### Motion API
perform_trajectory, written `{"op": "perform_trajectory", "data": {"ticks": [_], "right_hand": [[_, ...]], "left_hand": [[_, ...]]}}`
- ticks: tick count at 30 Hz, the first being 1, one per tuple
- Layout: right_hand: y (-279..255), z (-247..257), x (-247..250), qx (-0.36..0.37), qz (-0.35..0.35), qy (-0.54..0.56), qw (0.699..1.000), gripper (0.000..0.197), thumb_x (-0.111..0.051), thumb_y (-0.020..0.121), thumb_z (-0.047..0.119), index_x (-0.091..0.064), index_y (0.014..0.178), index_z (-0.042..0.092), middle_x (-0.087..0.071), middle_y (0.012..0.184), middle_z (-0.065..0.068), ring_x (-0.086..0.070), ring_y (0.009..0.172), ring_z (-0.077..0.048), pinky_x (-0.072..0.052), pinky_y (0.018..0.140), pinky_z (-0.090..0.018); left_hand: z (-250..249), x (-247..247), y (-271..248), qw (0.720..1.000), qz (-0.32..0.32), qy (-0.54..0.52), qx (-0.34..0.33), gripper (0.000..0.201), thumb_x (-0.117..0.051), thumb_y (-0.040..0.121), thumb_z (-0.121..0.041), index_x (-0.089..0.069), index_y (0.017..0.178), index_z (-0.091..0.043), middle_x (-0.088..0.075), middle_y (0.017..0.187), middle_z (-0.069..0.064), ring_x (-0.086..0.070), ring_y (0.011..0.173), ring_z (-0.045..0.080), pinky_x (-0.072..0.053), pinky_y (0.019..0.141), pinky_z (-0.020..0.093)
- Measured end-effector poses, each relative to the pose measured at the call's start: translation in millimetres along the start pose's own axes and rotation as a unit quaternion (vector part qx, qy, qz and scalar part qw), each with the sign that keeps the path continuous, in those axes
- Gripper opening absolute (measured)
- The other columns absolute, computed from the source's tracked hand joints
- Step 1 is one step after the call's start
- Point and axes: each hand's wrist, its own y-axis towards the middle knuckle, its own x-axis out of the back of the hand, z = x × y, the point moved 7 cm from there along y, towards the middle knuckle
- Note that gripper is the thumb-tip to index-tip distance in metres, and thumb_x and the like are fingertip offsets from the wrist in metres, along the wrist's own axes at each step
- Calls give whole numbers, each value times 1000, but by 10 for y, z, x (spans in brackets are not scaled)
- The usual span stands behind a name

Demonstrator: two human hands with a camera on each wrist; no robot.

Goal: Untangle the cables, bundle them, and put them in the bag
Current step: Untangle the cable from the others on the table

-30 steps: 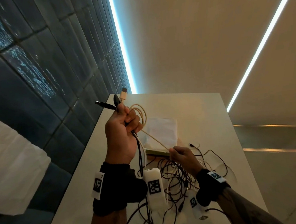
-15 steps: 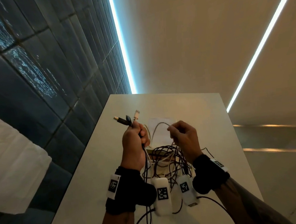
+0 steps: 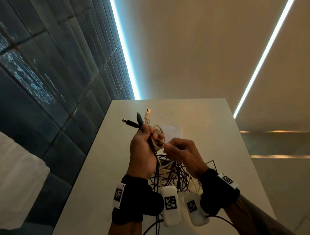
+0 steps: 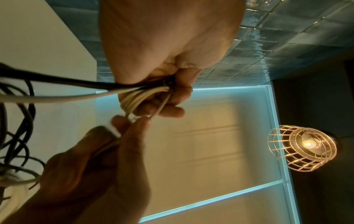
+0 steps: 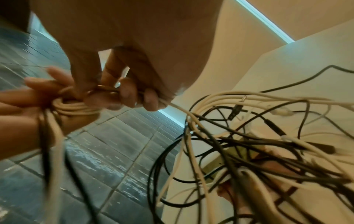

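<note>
My left hand (image 3: pixel 145 147) is raised above the table and grips a bunch of cables: a coiled cream cable (image 3: pixel 158 135) (image 4: pixel 134 98) (image 5: pixel 74 107) plus black ones, with a white USB plug (image 3: pixel 148 114) and black plugs (image 3: pixel 132 123) sticking up past the fist. Close beside it, my right hand (image 3: pixel 178 150) (image 5: pixel 122 91) pinches a strand of the cream cable at the coil. A tangle of black and white cables (image 3: pixel 172 173) (image 5: pixel 249 144) hangs down and lies on the table under both hands.
The white table (image 3: pixel 103 176) stands against a dark tiled wall (image 3: pixel 38 88) on the left. A white flat bag or sheet (image 3: pixel 173 130) lies behind the hands. A cage lamp (image 4: pixel 302 148) hangs overhead in the left wrist view.
My right hand rose from the tangle to the left fist, winding cream cable. The left hand dropped lower, then held the coil steady.
</note>
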Motion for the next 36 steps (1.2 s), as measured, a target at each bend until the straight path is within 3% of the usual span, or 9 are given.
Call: {"op": "perform_trajectory", "data": {"ticks": [5, 9, 12, 21, 23, 26, 29, 32, 36], "right_hand": [[-97, -533, 138, -53, -25, -71, 996, 42, -61, 92, 37, -54, 60, 10, -46, 55, 1, -39, 53, -11, -34, 56, -24], [-85, -716, 172, -61, -23, -94, 993, 41, -58, 93, 37, -53, 59, 15, -45, 56, 3, -40, 57, -15, -34, 60, -30], [-63, -748, 157, -61, -15, -113, 992, 40, -56, 92, 42, -54, 60, 18, -46, 59, 2, -41, 59, -15, -34, 60, -31], [-93, -993, 166, -92, 2, -131, 987, 36, -50, 99, 26, -60, 65, 21, -51, 64, -1, -43, 60, -14, -34, 58, -28], [-82, -944, 193, -99, -26, -117, 988, 32, -53, 98, 19, -64, 69, 14, -54, 62, 2, -46, 59, -12, -36, 58, -24], [-68, -716, 314, -85, -125, -74, 986, 23, -60, 93, 10, -68, 74, 0, -53, 52, 10, -44, 51, -6, -37, 51, -18], [-11, -369, 380, -40, -191, -15, 981, 17, -64, 88, 7, -69, 77, -5, -48, 54, 0, -39, 51, -12, -33, 48, -22], [46, 0, 317, 14, -193, 12, 981, 15, -68, 86, 6, -70, 78, -7, -50, 57, -8, -40, 54, -16, -33, 49, -24], [56, 317, 120, 53, -121, -4, 991, 15, -70, 85, 9, -73, 78, -3, -58, 58, -7, -46, 54, -15, -37, 50, -25]], "left_hand": [[-152, -69, -16, 997, 55, -30, -47, 32, -34, 103, -24, -44, 74, -14, -33, 55, -3, -40, 55, 15, -49, 75, 32], [-172, -52, -34, 997, 61, -7, -55, 34, -33, 104, -25, -44, 74, -14, -38, 57, -4, -32, 46, 9, -33, 50, 23], [-240, -43, -53, 996, 60, -11, -65, 32, -33, 104, -24, -45, 75, -15, -41, 61, -4, -27, 45, 7, -26, 46, 22], [-540, -89, -119, 990, 63, 6, -125, 34, -32, 104, -22, -44, 73, -16, -33, 58, -8, -24, 46, 5, -21, 48, 23], [-541, -88, -113, 989, 51, 50, -130, 37, -32, 105, -23, -44, 71, -17, -33, 56, -8, -23, 46, 6, -21, 47, 23], [-486, -22, -79, 987, 19, 97, -126, 40, -32, 106, -24, -43, 68, -18, -33, 57, -6, -22, 48, 9, -17, 49, 27], [-347, 79, -40, 988, -26, 115, -98, 39, -32, 106, -24, -42, 69, -17, -36, 59, -2, -26, 49, 11, -19, 48, 29], [-169, 121, -21, 984, -75, 148, -61, 39, -31, 106, -23, -43, 70, -15, -43, 61, 1, -34, 49, 12, -23, 47, 28], [-18, 102, 2, 973, -123, 196, -3, 31, -34, 106, -26, -53, 84, -15, -64, 71, 2, -53, 60, 13, -34, 53, 24]]}}
